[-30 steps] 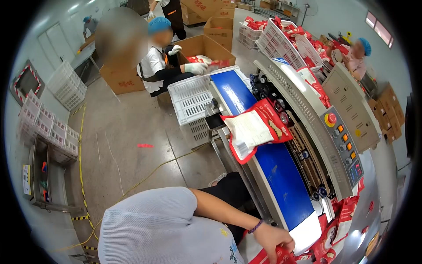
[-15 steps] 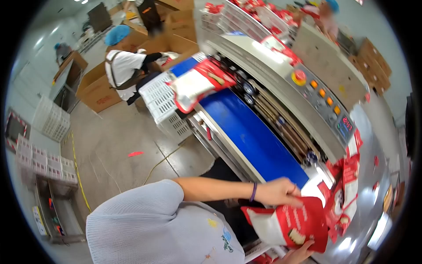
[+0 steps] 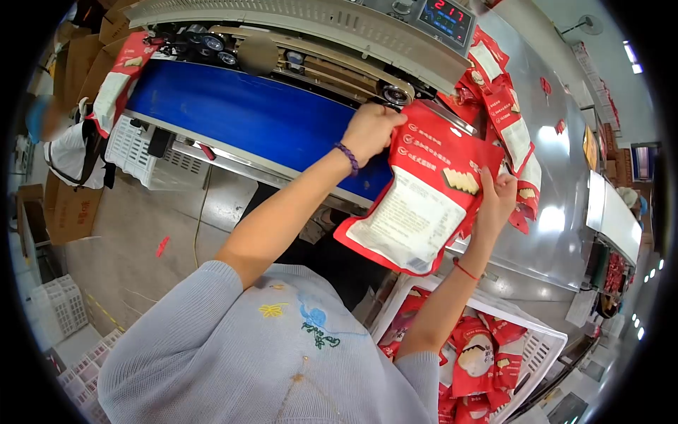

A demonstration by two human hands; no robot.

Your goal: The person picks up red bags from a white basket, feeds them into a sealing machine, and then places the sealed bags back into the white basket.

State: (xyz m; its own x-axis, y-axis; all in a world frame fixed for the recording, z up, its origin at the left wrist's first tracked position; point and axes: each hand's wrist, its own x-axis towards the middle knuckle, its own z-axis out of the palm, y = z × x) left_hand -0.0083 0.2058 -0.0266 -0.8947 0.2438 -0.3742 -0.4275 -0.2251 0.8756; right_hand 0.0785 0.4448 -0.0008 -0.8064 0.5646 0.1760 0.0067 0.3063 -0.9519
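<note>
Between my two hands hangs a red and white printed food bag (image 3: 417, 212), its top edge tilted toward the machine. My left hand (image 3: 374, 132), with a dark beaded bracelet at the wrist, pinches the bag's upper left corner beside the blue conveyor belt (image 3: 254, 113). The upper right corner is gripped by my right hand (image 3: 498, 196), which wears a red string. A band sealing machine (image 3: 296, 28) with wheels along its front runs above the belt. At the belt's far left end lies another red and white bag (image 3: 116, 88).
A steel table (image 3: 558, 162) to the right bears several more bags (image 3: 505, 113). Below my right arm stands a white crate (image 3: 547, 346) filled with bags. A white basket (image 3: 131, 152) sits under the belt's left end, near a person (image 3: 70, 155) and cardboard boxes.
My view has swung to the right and down. The held bag has risen toward the belt, and my left hand has shifted to its top corner. The other bag has moved along to the belt's end.
</note>
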